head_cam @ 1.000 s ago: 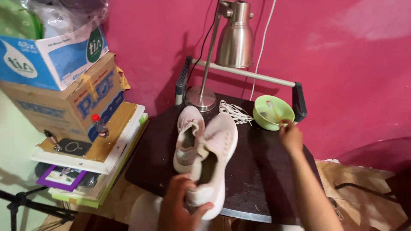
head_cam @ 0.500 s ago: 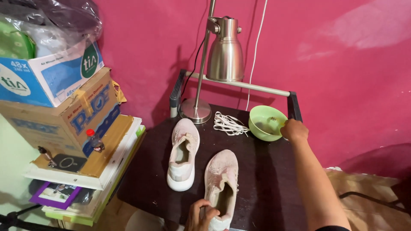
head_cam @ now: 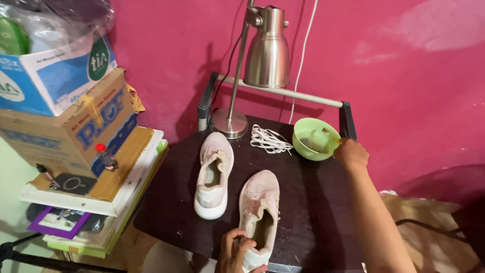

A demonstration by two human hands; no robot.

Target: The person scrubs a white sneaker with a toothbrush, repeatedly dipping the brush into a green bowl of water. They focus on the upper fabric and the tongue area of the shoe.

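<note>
Dark table (head_cam: 313, 212) noted beneath both grips. Pale pink knit sneaker (head_cam: 258, 212), laceless, is clasped at the heel by the left hand (head_cam: 236, 253); judged light, soft, best pinched at the collar. Green plastic bowl (head_cam: 314, 139) is gripped at its rim by the right hand (head_cam: 351, 154); judged light, rigid.

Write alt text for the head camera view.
A person's left hand grips the heel of a pale pink shoe on a dark table, while the right hand touches a green bowl. A second shoe, white laces and a metal lamp sit behind.
</note>
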